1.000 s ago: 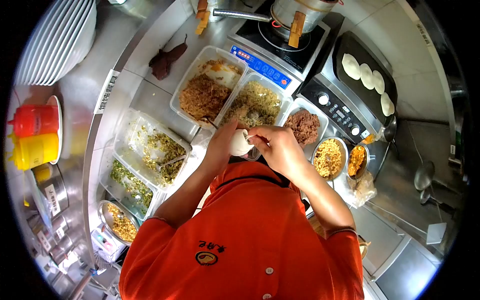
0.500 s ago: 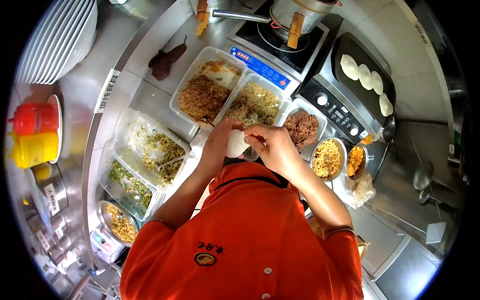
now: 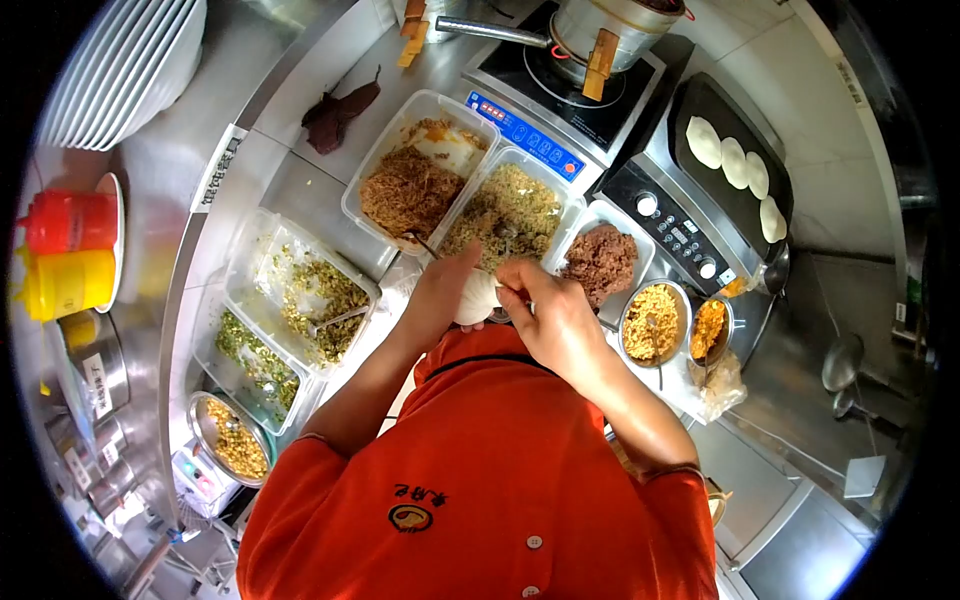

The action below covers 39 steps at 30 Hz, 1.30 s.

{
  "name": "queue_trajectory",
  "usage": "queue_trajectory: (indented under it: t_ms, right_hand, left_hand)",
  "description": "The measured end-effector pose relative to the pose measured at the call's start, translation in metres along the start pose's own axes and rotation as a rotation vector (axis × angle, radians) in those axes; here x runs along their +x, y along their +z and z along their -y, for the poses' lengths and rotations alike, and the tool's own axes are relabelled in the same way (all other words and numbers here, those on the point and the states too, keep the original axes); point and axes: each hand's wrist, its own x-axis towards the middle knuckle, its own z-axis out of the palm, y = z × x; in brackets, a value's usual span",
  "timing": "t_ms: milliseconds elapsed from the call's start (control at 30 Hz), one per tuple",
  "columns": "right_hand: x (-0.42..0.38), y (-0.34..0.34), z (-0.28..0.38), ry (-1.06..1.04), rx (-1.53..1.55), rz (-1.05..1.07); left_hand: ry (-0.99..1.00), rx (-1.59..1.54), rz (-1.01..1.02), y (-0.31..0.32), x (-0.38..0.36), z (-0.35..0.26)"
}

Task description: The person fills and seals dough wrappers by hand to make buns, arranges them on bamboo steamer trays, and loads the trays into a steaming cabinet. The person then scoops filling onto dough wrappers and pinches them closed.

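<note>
A round piece of white dough [image 3: 477, 298] is between my two hands, in front of the orange shirt. My left hand [image 3: 449, 283] cups it from the left side, its fingers wrapped round it. On the right, my right hand [image 3: 540, 300] pinches the dough's upper edge between thumb and fingers. Just beyond the hands lies a clear tub of greenish-brown filling [image 3: 515, 205]. Left of that tub is another with brown shredded filling [image 3: 408, 190]. A tray of dark reddish mince [image 3: 602, 260] sits to the right of my right hand.
Four white dough pieces lie on a black griddle [image 3: 715, 95] at the right. A pot [image 3: 610, 32] stands on the cooktop. Bowls of yellow [image 3: 652, 322] and orange [image 3: 708, 328] filling are at the right, tubs of greens [image 3: 325, 295] at the left, stacked plates [image 3: 120, 75] upper left.
The dough has shifted slightly down in the view, and the fingers of both hands have changed position on it. The surroundings have shifted slightly with the camera.
</note>
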Motion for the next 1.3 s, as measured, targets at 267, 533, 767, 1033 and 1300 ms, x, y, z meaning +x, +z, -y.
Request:
queue_trajectory:
  t_ms: [267, 533, 767, 1033, 1300]
  right_hand:
    - [0.0, -0.004, -0.006, 0.065, 0.002, 0.083]
    - [-0.012, -0.001, -0.004, 0.058, -0.206, 0.202]
    - [-0.027, 0.002, -0.002, -0.071, -0.367, 0.34]
    - [-0.039, 0.021, -0.014, -0.236, -0.438, 0.239]
    - [-0.018, 0.043, -0.027, 0.083, -0.278, 0.438]
  left_hand:
    - [0.092, 0.024, 0.032, -0.005, 0.004, 0.028]
    - [0.053, -0.191, -0.099, 0.012, 0.0, 0.031]
    - [-0.054, -0.314, -0.036, 0.014, 0.004, 0.041]
    - [-0.231, -0.421, -0.037, 0.003, 0.005, 0.07]
    - [-0.085, -0.47, -0.209, -0.026, -0.007, 0.092]
